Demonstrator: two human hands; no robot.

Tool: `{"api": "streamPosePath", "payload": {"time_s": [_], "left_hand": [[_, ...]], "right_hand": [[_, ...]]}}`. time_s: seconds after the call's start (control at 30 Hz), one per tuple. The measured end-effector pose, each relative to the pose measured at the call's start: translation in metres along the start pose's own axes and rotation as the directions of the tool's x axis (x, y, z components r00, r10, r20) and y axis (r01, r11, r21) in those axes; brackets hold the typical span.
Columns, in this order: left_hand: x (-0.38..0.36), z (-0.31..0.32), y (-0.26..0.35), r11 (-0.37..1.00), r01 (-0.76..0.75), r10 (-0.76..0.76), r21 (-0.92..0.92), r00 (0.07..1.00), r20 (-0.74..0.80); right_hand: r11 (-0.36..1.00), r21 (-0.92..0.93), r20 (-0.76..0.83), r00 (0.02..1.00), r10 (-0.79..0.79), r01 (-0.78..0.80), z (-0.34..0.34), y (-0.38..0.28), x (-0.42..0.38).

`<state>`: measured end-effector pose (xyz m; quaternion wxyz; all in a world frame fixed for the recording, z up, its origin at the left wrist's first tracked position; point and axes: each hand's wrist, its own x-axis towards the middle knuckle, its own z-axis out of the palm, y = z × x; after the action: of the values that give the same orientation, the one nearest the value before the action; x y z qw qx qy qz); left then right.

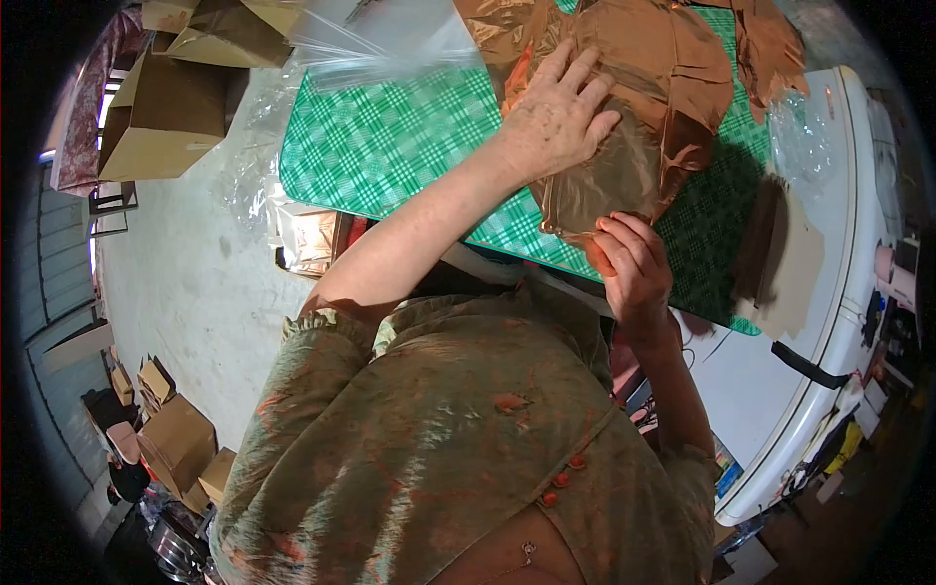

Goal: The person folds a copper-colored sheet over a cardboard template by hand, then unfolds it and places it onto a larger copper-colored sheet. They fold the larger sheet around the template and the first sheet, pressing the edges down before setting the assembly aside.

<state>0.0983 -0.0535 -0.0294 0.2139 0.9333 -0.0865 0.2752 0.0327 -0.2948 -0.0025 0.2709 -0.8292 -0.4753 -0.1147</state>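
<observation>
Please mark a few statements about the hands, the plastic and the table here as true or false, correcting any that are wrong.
1. The left hand rests on the shiny brown plastic. True.
2. The right hand is apart from the brown plastic. False: it holds the plastic's near edge.
3. Clear plastic lies to the left of the brown plastic. True.
4. The table covering is plain red. False: it is green with a pale check pattern.
5. An open cardboard box is to the left of the table covering, apart from it. True.
</observation>
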Motion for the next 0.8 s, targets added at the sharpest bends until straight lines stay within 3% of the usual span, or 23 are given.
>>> {"api": "streamPosePath", "payload": {"time_s": [0.2, 0.8], "left_hand": [[-0.001, -0.002, 0.002, 0.994, -0.044, 0.040, 0.103, 0.999, 0.035], [-0.001, 0.000, 0.003, 0.997, -0.036, 0.036, 0.068, 0.999, 0.002]], "right_hand": [[1.000, -0.003, -0.003, 1.000, -0.024, 0.024, 0.000, -0.002, 0.002], [0.997, -0.043, 0.103, 0.993, -0.058, 0.063, -0.002, -0.010, 0.004]]}}
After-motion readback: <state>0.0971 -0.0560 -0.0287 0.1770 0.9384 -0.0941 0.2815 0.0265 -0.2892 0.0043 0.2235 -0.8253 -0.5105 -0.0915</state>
